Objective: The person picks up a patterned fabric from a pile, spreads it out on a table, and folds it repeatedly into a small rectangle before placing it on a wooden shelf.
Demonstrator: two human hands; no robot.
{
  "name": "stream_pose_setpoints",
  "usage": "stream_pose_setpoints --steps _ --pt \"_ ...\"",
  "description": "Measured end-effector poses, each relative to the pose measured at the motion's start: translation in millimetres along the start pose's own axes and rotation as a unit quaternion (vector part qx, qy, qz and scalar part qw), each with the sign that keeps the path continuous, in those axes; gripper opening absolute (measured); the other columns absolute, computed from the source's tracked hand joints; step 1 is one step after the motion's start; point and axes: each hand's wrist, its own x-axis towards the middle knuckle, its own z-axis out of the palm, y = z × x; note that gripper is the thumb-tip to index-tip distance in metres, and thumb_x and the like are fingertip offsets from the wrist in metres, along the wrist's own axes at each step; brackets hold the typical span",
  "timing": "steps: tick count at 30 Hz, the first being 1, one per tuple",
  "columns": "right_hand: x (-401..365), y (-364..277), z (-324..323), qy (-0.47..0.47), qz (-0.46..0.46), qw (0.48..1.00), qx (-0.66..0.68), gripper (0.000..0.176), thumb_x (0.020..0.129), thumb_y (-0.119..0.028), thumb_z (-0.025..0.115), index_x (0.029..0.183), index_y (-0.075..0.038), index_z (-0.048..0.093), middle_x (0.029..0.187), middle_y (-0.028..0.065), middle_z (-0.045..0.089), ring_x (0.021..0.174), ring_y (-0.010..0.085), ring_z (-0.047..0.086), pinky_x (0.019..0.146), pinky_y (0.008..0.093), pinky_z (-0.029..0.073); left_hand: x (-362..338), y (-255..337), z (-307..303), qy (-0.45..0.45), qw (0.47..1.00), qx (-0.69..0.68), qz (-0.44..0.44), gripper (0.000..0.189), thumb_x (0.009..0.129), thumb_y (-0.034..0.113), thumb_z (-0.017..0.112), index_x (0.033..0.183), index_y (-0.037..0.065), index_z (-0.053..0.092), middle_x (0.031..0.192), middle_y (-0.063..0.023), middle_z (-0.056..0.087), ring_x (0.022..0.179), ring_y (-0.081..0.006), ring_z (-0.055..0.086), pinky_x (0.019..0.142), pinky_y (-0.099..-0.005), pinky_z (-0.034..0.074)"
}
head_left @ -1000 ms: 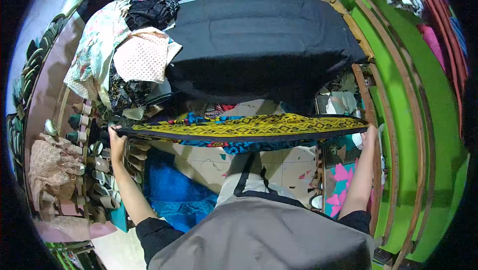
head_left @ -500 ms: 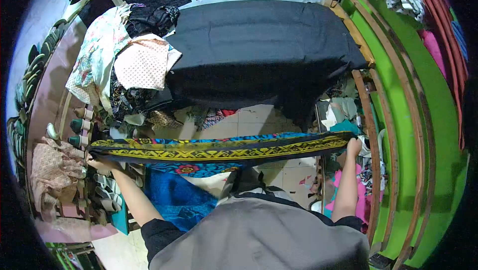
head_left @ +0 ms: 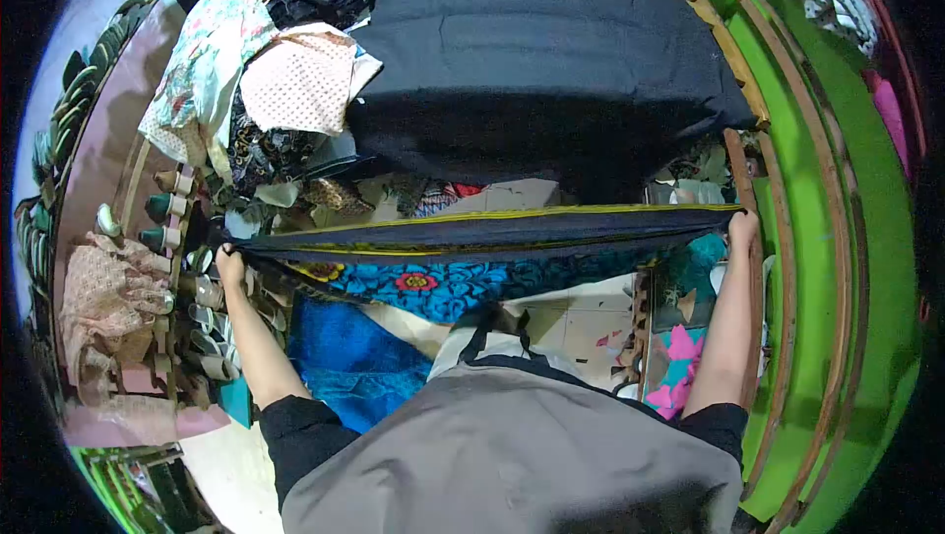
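Note:
A long patterned cloth [head_left: 448, 288] stretches across in front of me, pulled out between both hands. It is black with yellow border lines, and a blue floral part with a red flower hangs below. My left hand [head_left: 229, 263] is closed on its left end, near the shelf of shoes. On the other side, my right hand [head_left: 743, 226] grips the right end beside the wooden rails. The cloth looks partly folded along its length, and its black upper band is taut.
Ahead stands a table covered with black cloth [head_left: 532, 52]. Crumpled fabrics, one a dotted white cloth [head_left: 300, 81], lie on its left end. Wooden rails [head_left: 827, 170] run along the right over a green surface. Blue fabric [head_left: 345, 367] lies at lower left, pink scraps [head_left: 679, 367] at lower right.
Both hands have risen away from my body, lifting the cloth. Its wide yellow patterned border has turned out of sight; more of the black band and blue floral part shows.

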Motion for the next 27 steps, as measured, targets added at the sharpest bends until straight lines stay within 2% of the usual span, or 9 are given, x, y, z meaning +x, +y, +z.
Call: stream_pose_setpoints --steps 1,5,9,12,17,21,24,26,27 --pt "5.3 -0.5 5.1 0.067 -0.140 0.987 -0.047 0.025 0.078 -0.009 0.036 0.078 0.000 0.058 0.060 0.0160 0.054 0.046 0.0244 0.055 0.033 0.0375 0.037 -7.9 15.6 -3.6 0.016 0.996 -0.081 0.014 0.020 0.067 -0.002 0.043 0.086 0.000 0.051 0.076 -0.0080 0.050 0.068 -0.0188 0.046 0.065 -0.0287 0.039" --pt "-22.9 -45.2 -5.1 -0.089 0.298 0.943 0.119 0.028 0.080 -0.007 0.035 0.087 0.000 0.061 0.079 0.0152 0.060 0.067 0.0274 0.059 0.052 0.0370 0.045 5.3 -7.5 -7.1 -0.048 0.993 -0.080 0.071 0.022 0.061 -0.007 0.035 0.078 0.002 0.046 0.071 -0.0058 0.045 0.065 -0.0176 0.042 0.064 -0.0263 0.036" --pt "4.6 -30.8 19.0 0.073 0.114 0.979 0.150 0.028 0.083 -0.010 0.040 0.096 0.000 0.061 0.098 0.0139 0.059 0.096 0.0249 0.053 0.084 0.0323 0.040 -13.7 29.9 1.3 0.229 0.973 0.001 0.017 0.020 0.065 -0.008 0.035 0.078 0.001 0.047 0.080 -0.0116 0.058 0.075 -0.0211 0.054 0.076 -0.0284 0.041" --pt "22.5 -43.5 22.0 0.039 0.225 0.944 0.239 0.029 0.086 -0.015 0.039 0.108 -0.006 0.056 0.109 0.0151 0.054 0.092 0.0281 0.053 0.075 0.0370 0.043 -1.3 31.0 9.6 0.213 0.832 -0.512 -0.002 0.023 0.076 -0.009 0.036 0.093 0.001 0.049 0.091 -0.0117 0.058 0.084 -0.0209 0.057 0.081 -0.0307 0.045" --pt "-45.1 -159.2 14.7 -0.127 0.061 0.949 0.282 0.027 0.091 -0.018 0.035 0.110 -0.010 0.053 0.113 0.0066 0.049 0.099 0.0216 0.048 0.073 0.0359 0.044 -26.5 106.0 -6.4 0.039 0.812 -0.582 0.030 0.028 0.085 -0.007 0.041 0.111 0.001 0.049 0.102 -0.0105 0.055 0.095 -0.0202 0.055 0.085 -0.0309 0.045" --pt "-53.9 -184.8 0.0 -0.038 0.118 0.840 0.529 0.030 0.089 -0.022 0.037 0.111 -0.007 0.053 0.114 0.0107 0.051 0.100 0.0276 0.051 0.083 0.0425 0.043 -33.8 144.5 -10.7 -0.055 0.691 -0.692 0.202 0.022 0.085 0.010 0.051 0.106 0.006 0.052 0.103 -0.0072 0.055 0.098 -0.0206 0.053 0.091 -0.0358 0.040" --pt "-48.0 -191.4 -16.7 0.000 0.119 0.732 0.671 0.036 0.087 -0.030 0.040 0.111 -0.006 0.052 0.110 0.0121 0.055 0.098 0.0301 0.054 0.085 0.0458 0.044 -69.5 156.0 -50.1 0.086 0.641 -0.753 0.123 0.030 0.077 0.020 0.064 0.102 0.007 0.051 0.098 -0.0062 0.054 0.092 -0.0233 0.054 0.086 -0.0388 0.045" --pt "-29.6 -136.6 -47.0 -0.102 0.059 0.732 0.671 0.044 0.086 -0.041 0.041 0.112 -0.007 0.050 0.101 0.0113 0.057 0.092 0.0288 0.056 0.077 0.0453 0.048 -33.3 25.9 -41.5 0.314 0.875 -0.264 0.257 0.037 0.078 0.026 0.062 0.109 0.008 0.049 0.106 -0.0057 0.053 0.089 -0.0220 0.056 0.074 -0.0307 0.049" --pt "-22.3 -106.8 -39.2 -0.146 -0.077 0.690 0.705 0.047 0.086 -0.041 0.040 0.115 -0.004 0.047 0.104 0.0142 0.056 0.093 0.0292 0.056 0.076 0.0465 0.048 -43.4 35.0 -45.8 0.235 0.838 -0.466 0.161 0.033 0.080 0.023 0.059 0.107 0.007 0.049 0.108 -0.0068 0.052 0.087 -0.0208 0.056 0.075 -0.0309 0.048"
